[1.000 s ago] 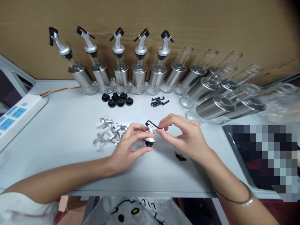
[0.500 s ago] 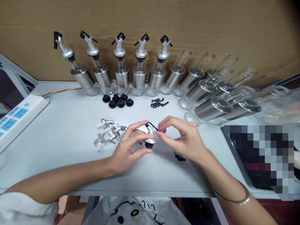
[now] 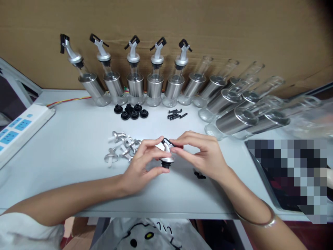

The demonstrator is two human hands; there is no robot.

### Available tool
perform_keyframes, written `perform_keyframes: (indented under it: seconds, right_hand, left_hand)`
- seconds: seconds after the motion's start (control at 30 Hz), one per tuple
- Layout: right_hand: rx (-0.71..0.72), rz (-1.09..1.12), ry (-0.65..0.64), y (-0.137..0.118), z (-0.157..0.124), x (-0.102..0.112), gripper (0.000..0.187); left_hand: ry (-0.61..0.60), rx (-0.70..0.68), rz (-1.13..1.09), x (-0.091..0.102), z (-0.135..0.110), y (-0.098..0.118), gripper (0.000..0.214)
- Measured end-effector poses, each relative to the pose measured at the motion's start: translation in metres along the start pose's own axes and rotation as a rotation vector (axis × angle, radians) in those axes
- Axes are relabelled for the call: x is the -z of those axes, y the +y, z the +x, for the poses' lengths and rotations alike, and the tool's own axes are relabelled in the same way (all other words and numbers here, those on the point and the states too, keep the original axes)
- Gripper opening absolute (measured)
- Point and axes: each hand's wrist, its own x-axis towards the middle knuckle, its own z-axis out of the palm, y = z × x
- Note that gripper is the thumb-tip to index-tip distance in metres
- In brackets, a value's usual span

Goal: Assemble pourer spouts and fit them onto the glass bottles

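Between the fingers of my left hand [image 3: 145, 161] is a silver pour spout [image 3: 166, 159] with a black ribbed stopper at its base, held upright above the table. My right hand [image 3: 200, 151] pinches a thin black lever [image 3: 169, 142] at the spout's top; the fingertips partly cover it. Left of my left hand lies a pile of silver spout bodies [image 3: 126, 146]. Farther back are several black stoppers [image 3: 131, 111] and a small group of black levers [image 3: 175, 114]. A few small black parts [image 3: 199, 174] lie under my right hand.
Bottles with spouts fitted [image 3: 135, 85] line the back, and open-necked glass bottles [image 3: 244, 116] crowd the right. A white power strip [image 3: 22, 130] lies at the left. A dark flat object, partly blurred out [image 3: 270, 173], lies at the right edge. Cardboard [image 3: 166, 17] stands behind.
My right hand has shifted slightly left, bringing the lever's free end closer in against the silver spout. My left hand keeps its hold with little movement.
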Motion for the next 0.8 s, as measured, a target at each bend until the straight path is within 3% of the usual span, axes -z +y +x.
perform_keyframes:
  seconds: [0.2,0.47,0.8]
  right_hand:
    - [-0.015,0.056,-0.002,-0.0013,-0.0001,0.0009,0.007]
    - [-0.061,0.234,-0.113,-0.0028,-0.0023,0.0019,0.036]
    - [-0.136,0.315,-0.105,-0.0075,-0.0022,-0.0028,0.021]
  left_hand:
    - [-0.001,-0.006,0.027,0.0004,-0.0005,0.0013,0.032]
    - [-0.002,-0.065,0.002,-0.0002,-0.0049,-0.0013,0.035]
    - [0.022,-0.125,0.1,0.001,-0.0033,0.0013,0.032]
